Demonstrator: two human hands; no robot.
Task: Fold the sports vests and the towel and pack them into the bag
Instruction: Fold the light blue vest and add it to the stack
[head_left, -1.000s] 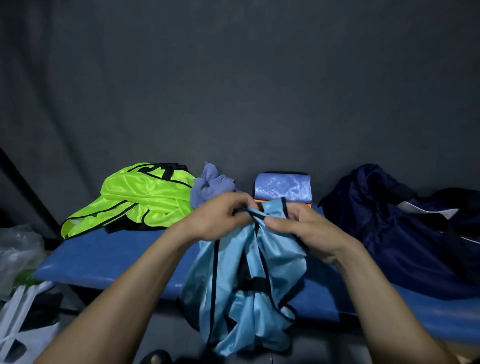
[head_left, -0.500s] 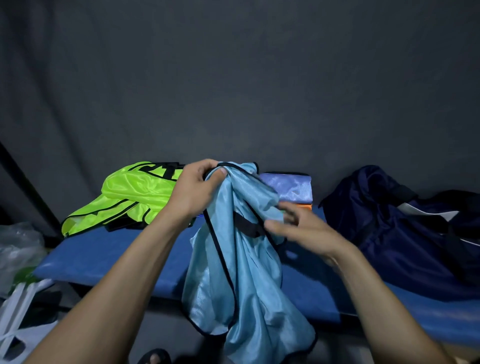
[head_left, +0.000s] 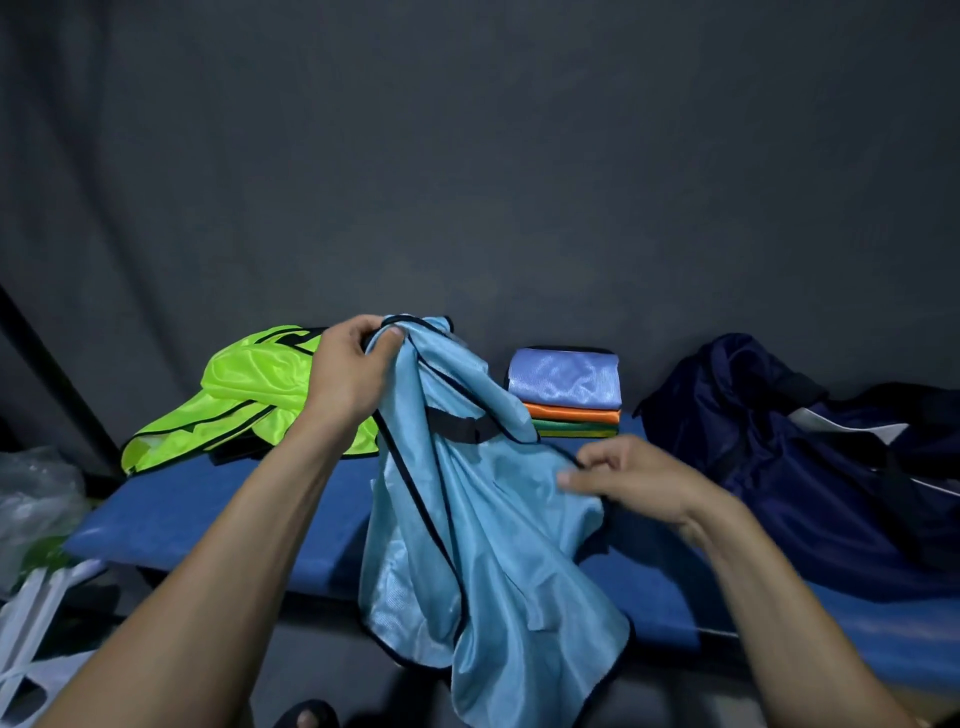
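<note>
**Fingers clamped on the light blue vest over the desk**

The fingers (head_left: 387, 340) of the left hand (head_left: 347, 371) are curled around the top edge of a light blue sports vest (head_left: 467, 519), which is gripped and held up above the blue desk (head_left: 208, 519). The black-trimmed edge of the same vest is pinched lower down by the fingers of the right hand (head_left: 631, 480), between thumb and forefinger. The vest is draped between the 2 hands, and its loose lower part is hung past the front edge of the desk. A black strap is seen across its upper middle.

A crumpled neon green vest (head_left: 249, 395) with black trim is laid on the desk behind the left hand. A stack of folded vests (head_left: 569, 392) is set near the back of the desk, just right of the held vest; a pale blue piece is placed on top, with orange, green and yellow layers beneath. A dark navy bag (head_left: 779, 441) is slumped on the right end of the desk. White plastic bags (head_left: 36, 499) are seen at the lower left, beside the desk.
</note>
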